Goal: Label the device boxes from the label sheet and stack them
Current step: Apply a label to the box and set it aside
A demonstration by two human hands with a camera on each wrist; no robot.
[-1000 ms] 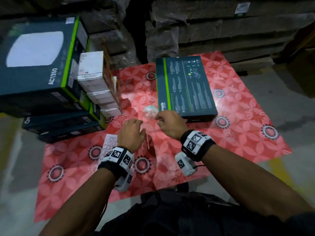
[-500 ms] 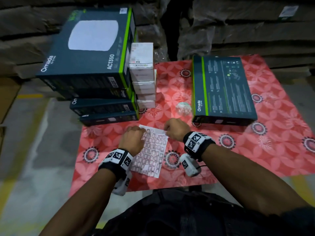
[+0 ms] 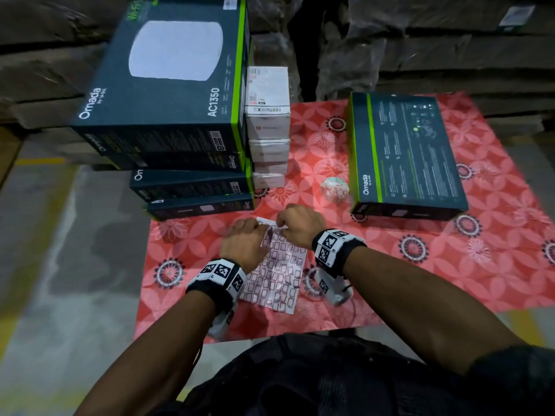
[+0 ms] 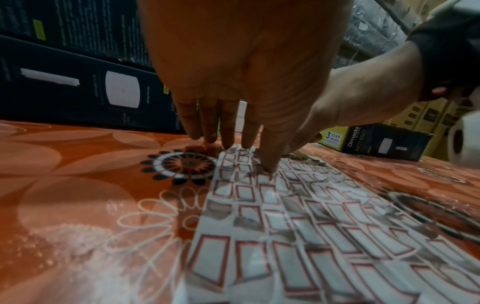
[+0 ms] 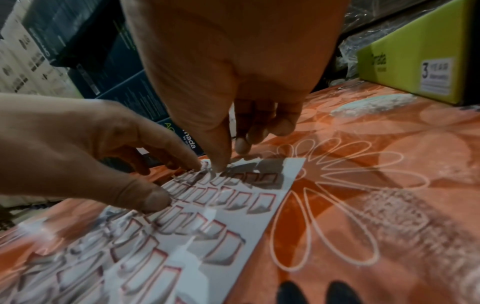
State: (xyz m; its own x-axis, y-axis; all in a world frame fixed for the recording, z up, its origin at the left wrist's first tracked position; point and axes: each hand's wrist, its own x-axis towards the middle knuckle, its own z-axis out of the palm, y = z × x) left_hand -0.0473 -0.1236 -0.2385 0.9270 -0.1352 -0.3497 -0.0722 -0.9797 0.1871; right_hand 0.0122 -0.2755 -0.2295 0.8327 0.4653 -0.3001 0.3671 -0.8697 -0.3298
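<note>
I am pressing the label sheet [image 3: 277, 267] flat near the mat's [image 3: 420, 280] front edge with my left hand [image 3: 244, 244], fingers straight, so it is not sliding. My right hand [image 3: 300, 222] is picking at a label on its far edge, nothing pinched yet. Behind, a device box [image 3: 405, 151] is lying flat, waiting; the stack [image 3: 180, 115] is standing at the far left corner.
</note>
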